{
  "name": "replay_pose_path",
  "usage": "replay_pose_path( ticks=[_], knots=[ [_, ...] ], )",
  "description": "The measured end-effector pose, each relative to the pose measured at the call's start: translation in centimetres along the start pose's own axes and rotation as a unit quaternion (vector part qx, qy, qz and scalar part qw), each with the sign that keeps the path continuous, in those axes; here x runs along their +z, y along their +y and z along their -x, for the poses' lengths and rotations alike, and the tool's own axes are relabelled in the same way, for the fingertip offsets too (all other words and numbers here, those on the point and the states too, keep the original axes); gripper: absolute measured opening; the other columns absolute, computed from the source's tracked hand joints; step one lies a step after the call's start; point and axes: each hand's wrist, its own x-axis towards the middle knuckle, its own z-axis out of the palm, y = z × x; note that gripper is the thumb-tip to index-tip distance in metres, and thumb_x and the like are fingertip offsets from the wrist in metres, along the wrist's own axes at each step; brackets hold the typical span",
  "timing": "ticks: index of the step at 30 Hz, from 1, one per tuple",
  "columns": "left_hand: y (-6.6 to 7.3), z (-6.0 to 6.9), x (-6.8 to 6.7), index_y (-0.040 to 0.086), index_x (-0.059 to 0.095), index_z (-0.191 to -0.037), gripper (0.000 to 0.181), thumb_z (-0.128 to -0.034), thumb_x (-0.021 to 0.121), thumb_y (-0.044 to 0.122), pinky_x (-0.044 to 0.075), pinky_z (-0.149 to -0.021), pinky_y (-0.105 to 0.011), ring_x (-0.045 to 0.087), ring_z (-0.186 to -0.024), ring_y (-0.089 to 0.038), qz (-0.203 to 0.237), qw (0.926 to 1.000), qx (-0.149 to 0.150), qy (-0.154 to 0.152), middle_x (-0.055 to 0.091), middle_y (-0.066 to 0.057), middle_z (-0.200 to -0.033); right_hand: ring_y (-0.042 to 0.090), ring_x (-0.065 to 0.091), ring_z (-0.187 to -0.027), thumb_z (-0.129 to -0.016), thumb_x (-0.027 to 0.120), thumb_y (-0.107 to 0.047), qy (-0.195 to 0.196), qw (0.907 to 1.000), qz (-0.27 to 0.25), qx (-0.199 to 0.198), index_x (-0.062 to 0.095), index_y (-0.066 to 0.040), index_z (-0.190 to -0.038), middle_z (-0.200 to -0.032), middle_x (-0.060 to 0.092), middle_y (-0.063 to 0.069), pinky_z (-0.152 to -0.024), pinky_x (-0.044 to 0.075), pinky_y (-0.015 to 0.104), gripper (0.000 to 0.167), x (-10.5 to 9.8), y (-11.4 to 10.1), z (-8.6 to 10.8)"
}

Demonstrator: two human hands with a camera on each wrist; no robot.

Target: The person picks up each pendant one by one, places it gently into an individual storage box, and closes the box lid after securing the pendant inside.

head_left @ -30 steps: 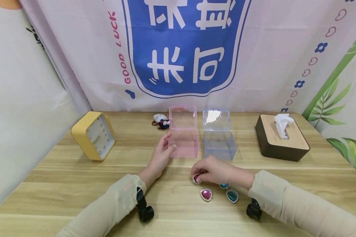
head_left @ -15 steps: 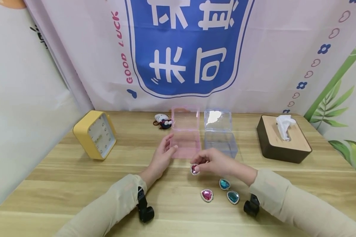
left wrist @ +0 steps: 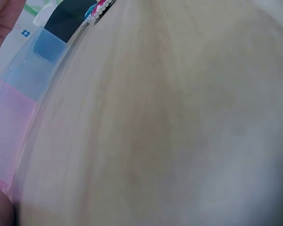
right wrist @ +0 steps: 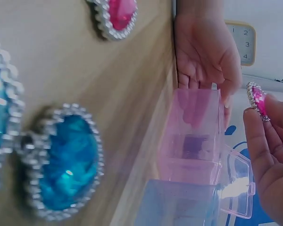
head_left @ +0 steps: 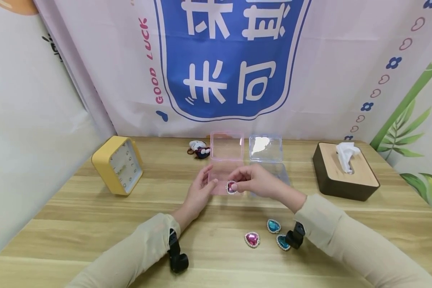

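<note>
Pinched between the right hand's [head_left: 261, 182] thumb and fingers is a dark pink gem with a beaded rim [head_left: 231, 187], held over the front of the pink clear box [head_left: 219, 186]. In the right wrist view that gem [right wrist: 258, 100] appears level with the open pink box [right wrist: 191, 141]. The left hand [head_left: 196, 194], its fingers relaxed, rests against the left side of the pink box. A bluish clear box [head_left: 281, 172] stands just right of it, lid raised, partly hidden by the right hand. Nearer lie a pink heart gem [head_left: 252, 239] and two blue-green gems [head_left: 273, 226].
A yellow clock [head_left: 117, 165] stands at the left. Behind the pink box's left side lies a small plush figure [head_left: 199, 149]. A tissue box [head_left: 345, 170] is at the right. A printed cloth [head_left: 129, 80] hangs along the table's back edge.
The right hand has lifted the dark pink gem from the table and moved it away from the person, up to the pink box. The left hand has stayed beside that box.
</note>
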Motion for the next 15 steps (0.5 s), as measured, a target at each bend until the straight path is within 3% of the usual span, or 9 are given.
replay_pose_path(
  ticks=[7,15],
  knots=[
    [0.1,0.1,0.0,0.013,0.039,-0.139,0.053,-0.0886,0.057,0.011,0.029,-0.111,-0.044,0.035,-0.132,-0.035,0.009,0.9999,0.007,0.002,0.036,-0.020,-0.144,0.014,0.063,-0.081,-0.085,0.062,-0.003,0.019,0.9987,-0.043,0.017,0.063,0.004,-0.106,-0.090,0.066,0.010,-0.077,0.056,0.030,0.022,-0.2,0.0,-1.6],
    [0.0,0.1,0.1,0.011,0.041,-0.138,0.052,-0.0883,0.057,0.010,0.029,-0.111,-0.044,0.035,-0.132,-0.035,0.008,0.9997,0.019,0.008,0.036,-0.020,-0.144,0.012,0.061,-0.079,-0.084,0.063,-0.003,0.051,0.9970,-0.049,0.030,0.062,0.005,-0.104,-0.090,0.065,0.011,-0.077,0.056,0.029,0.021,-0.3,0.3,-2.8]
  ],
)
